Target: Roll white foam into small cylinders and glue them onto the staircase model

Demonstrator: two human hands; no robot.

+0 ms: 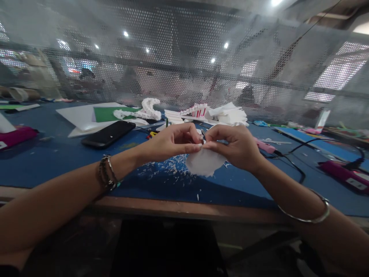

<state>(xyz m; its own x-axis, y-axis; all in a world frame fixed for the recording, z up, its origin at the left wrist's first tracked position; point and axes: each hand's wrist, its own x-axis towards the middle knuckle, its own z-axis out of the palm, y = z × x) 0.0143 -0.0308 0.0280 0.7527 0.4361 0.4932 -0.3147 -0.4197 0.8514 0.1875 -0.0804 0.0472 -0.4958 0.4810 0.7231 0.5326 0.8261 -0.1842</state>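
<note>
My left hand (174, 142) and my right hand (235, 146) meet fingertip to fingertip over the table. Both pinch the upper edge of a thin white sheet (205, 162), perhaps paper or foam, which hangs below the fingers with an uneven lower edge. A small dark, pointed bit shows by my right fingertips; its kind cannot be made out. White shreds (173, 167) lie scattered on the blue tabletop (57, 165) beneath and left of the sheet.
A black phone (108, 134) lies to the left, near white sheets and a green sheet (111, 114). White cut pieces (227, 114) are piled behind my hands. At right are a pink tool (264, 146) with a black cord and a magenta power strip (344, 173). A perforated screen (161, 50) stands behind.
</note>
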